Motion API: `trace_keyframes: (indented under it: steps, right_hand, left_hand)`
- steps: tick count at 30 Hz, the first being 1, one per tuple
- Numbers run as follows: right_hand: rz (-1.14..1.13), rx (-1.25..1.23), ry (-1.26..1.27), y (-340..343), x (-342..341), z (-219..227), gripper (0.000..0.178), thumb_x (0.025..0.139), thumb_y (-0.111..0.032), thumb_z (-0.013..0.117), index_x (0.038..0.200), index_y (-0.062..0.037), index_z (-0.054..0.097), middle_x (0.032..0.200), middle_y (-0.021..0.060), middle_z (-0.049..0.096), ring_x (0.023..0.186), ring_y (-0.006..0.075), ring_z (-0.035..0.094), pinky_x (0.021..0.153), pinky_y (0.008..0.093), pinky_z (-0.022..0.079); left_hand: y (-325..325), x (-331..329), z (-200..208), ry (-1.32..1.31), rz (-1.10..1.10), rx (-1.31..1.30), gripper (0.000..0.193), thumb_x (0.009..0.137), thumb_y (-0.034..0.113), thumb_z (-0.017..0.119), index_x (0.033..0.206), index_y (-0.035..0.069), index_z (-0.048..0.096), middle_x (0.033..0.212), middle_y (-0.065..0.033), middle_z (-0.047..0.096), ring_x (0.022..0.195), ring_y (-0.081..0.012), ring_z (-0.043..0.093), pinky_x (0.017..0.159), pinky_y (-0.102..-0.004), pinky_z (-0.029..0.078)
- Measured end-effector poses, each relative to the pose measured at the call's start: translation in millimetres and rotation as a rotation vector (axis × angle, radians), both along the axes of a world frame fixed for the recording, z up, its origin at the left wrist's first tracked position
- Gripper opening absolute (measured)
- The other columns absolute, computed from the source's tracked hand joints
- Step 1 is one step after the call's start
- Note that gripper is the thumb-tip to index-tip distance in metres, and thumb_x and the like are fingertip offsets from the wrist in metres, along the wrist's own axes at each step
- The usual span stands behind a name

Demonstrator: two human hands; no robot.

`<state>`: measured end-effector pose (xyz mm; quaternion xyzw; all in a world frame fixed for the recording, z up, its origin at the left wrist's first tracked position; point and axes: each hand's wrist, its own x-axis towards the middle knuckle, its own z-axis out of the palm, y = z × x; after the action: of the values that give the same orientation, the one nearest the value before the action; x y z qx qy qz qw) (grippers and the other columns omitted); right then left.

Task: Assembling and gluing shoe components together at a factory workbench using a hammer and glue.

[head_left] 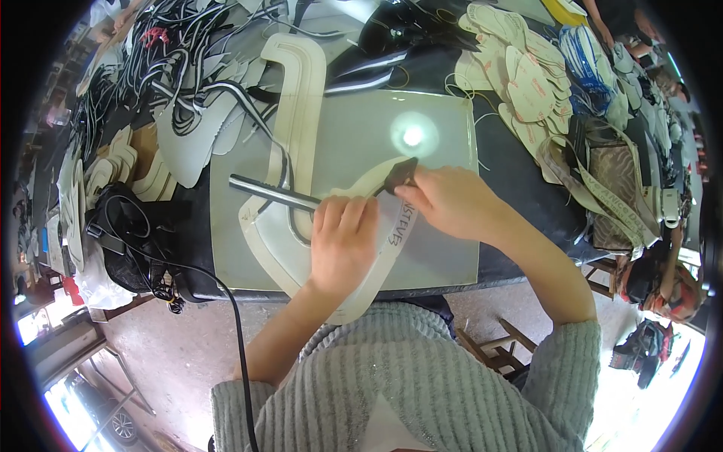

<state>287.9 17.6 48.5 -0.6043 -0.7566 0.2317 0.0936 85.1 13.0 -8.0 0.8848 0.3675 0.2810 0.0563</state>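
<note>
our curved white cutout (385, 252) poking over the grey mat's (444, 264) near edge, our right hand (452, 200) pinching a dark piece (399, 175), our left hand (343, 245) bent over a striped strip (271, 190), can't tell if gripping, loose shapes (531, 87) heaped beyond the mat's far right corner

This looks like a workshop for cut sheet goods. The dark surface (527, 233) is crowded with material: striped strips (154, 56) tangled at ten o'clock, flat pale cut-outs (531, 83) heaped at two, and a pale curved panel (367, 285) at the centre. A plain wooden stool (506, 343) stands at four o'clock on a bare, hard floor (177, 331); another person (666, 286) shows at three, beyond the surface.
</note>
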Motion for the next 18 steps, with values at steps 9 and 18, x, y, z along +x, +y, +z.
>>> trace_keyframes:
  steps: [9,18]
  right_hand:
    - [-0.062,-0.06,0.034,-9.3,-8.6,-13.6,0.042,0.099,-0.033,0.049,0.082,0.0041,0.058,0.065,0.0212,0.063,0.062,0.0402,0.063,0.057,0.0483,0.049]
    - [-0.052,0.057,0.039,-10.7,-11.1,-18.7,0.039,0.098,-0.031,0.05,0.083,0.0032,0.059,0.068,0.0188,0.064,0.061,0.038,0.064,0.055,0.0463,0.049]
  left_hand:
    - [0.5,0.8,-1.8,-0.019,-0.012,-0.01,0.028,0.076,0.001,0.065,0.104,0.0,0.064,0.099,-0.0093,0.057,0.095,-0.0292,0.055,0.084,-0.0413,0.045]
    - [0.5,-0.6,1.1,-0.023,-0.01,-0.018,0.026,0.078,0.0,0.065,0.104,0.001,0.064,0.098,-0.0077,0.058,0.096,-0.0282,0.056,0.085,-0.0422,0.044]
